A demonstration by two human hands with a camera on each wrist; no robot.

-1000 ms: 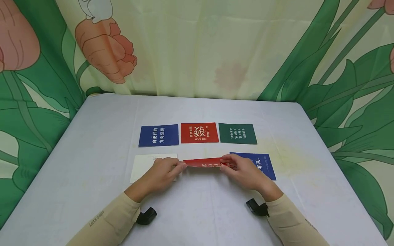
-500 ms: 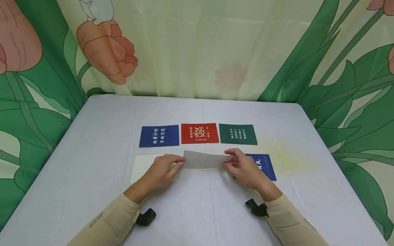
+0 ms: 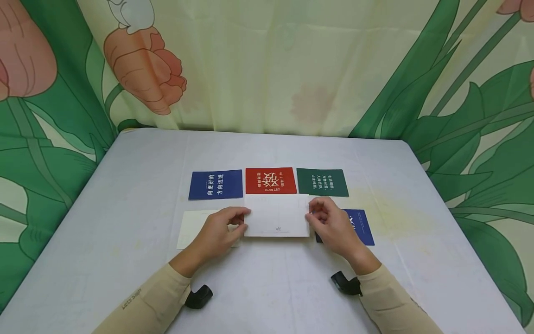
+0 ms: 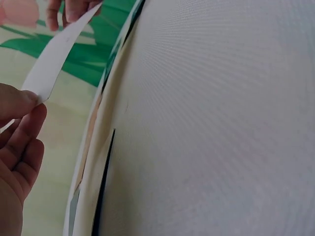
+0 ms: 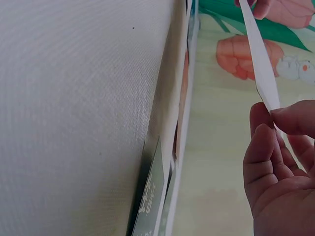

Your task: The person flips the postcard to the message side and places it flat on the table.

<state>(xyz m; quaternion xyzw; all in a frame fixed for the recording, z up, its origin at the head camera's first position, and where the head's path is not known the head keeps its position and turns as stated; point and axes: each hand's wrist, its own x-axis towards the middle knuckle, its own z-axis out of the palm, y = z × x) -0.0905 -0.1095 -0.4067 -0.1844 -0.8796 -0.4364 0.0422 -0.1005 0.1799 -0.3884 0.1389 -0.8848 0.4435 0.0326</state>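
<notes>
A card with its white back showing is held above the table between both hands. My left hand pinches its left edge between thumb and fingers; the left wrist view shows this card edge-on, off the tabletop. At the opposite edge my right hand pinches it the same way, as the right wrist view shows, with thumb and fingertips on the card. Under the left hand lies a cream card, partly covered. A blue card lies partly hidden behind the right hand.
In a row farther back lie a blue card, a red card and a green card, all with white lettering. They rest on a table with a white cloth. A floral curtain hangs behind it.
The held card has turned over: its red face showed a second ago, then its grey-looking back tilted up, and now its white back faces the camera. Both hands keep their grip.
</notes>
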